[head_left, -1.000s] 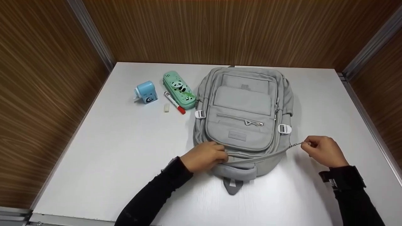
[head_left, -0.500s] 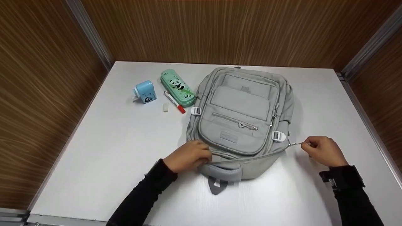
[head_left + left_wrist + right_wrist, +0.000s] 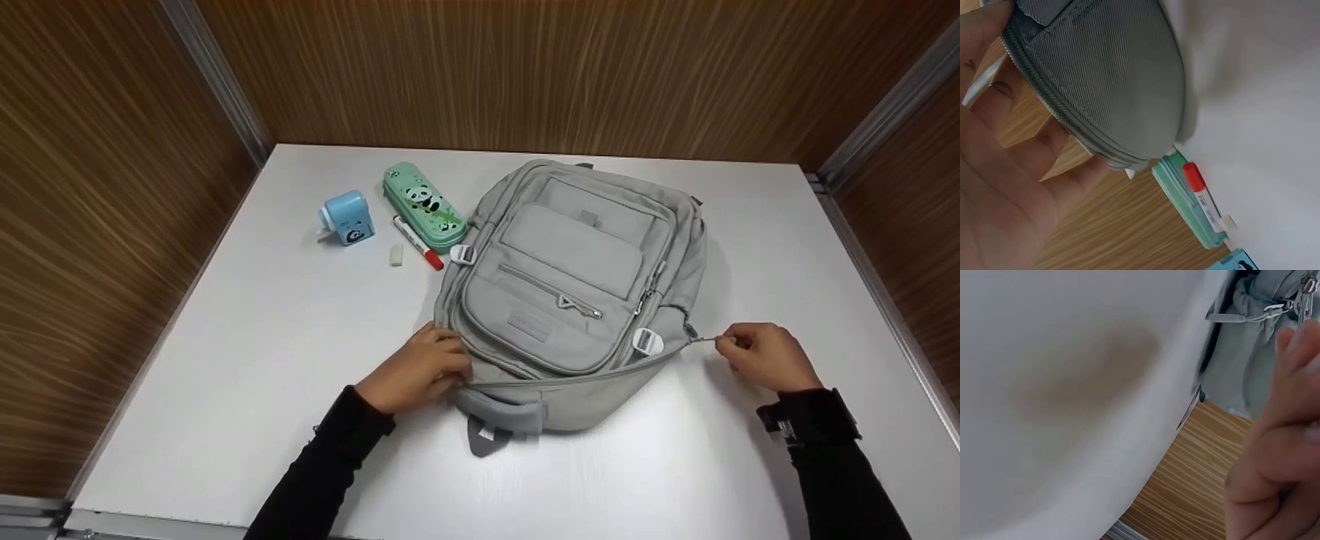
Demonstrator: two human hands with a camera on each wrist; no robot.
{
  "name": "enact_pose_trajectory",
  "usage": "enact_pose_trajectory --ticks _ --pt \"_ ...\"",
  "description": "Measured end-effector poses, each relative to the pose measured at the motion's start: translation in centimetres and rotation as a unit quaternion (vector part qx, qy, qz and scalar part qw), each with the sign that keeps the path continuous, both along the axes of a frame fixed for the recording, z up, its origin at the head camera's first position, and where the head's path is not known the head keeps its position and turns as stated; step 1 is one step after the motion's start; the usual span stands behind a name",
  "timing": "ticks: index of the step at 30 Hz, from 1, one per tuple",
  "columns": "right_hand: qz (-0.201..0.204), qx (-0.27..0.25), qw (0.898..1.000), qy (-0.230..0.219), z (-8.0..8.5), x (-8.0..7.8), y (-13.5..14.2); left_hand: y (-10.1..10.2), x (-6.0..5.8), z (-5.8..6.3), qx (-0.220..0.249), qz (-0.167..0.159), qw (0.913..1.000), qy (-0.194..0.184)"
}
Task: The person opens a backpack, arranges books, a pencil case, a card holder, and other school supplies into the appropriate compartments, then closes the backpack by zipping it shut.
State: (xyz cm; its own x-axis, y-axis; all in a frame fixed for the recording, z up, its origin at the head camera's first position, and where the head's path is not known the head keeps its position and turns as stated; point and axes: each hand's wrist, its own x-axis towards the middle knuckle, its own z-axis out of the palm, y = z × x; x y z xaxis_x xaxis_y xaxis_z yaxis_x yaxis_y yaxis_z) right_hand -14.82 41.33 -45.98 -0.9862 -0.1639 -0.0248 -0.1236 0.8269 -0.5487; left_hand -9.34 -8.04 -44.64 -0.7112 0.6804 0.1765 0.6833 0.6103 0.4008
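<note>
A grey backpack [image 3: 570, 247] lies on its back, turned at an angle, its top end towards me. My left hand [image 3: 420, 367] pinches the zipped edge at the near left corner; in the left wrist view the thumb is at the zip [image 3: 1044, 101], the other fingers spread behind the fabric. At the right side, my right hand [image 3: 769, 356] pinches a zipper pull [image 3: 703, 340], drawn out taut from the bag. The main zip gapes along the near edge. In the right wrist view the fingertips stand by metal zip sliders [image 3: 1306, 295].
Left of the bag lie a green panda pencil case [image 3: 424, 206], a red-capped marker [image 3: 418, 243] and a small pale eraser [image 3: 396, 256]. Farther left is a blue panda-printed item [image 3: 347, 217], possibly a sharpener. Wood-grain panels [image 3: 480, 75] wall the white table [image 3: 262, 360].
My left hand has moved left along with the bag's near end, so the backpack has swung round at an angle. My right hand has stayed almost in place, holding the zipper pull.
</note>
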Motion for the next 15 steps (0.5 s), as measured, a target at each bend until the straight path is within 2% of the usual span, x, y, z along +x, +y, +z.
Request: enact_pose_trajectory --ticks 7,9,15 --pt "0.012 0.013 1.000 -0.009 -1.0 -0.6 -0.1 -0.6 0.0 -0.5 0.020 -0.014 0.9994 0.025" --pt "0.017 0.015 1.000 -0.018 -1.1 -0.8 -0.2 -0.5 0.0 -0.5 0.023 -0.010 0.9993 0.027" --pt "0.032 0.008 0.999 -0.039 -0.8 -1.1 -0.6 -0.3 0.2 -0.2 0.032 0.022 0.9993 -0.001"
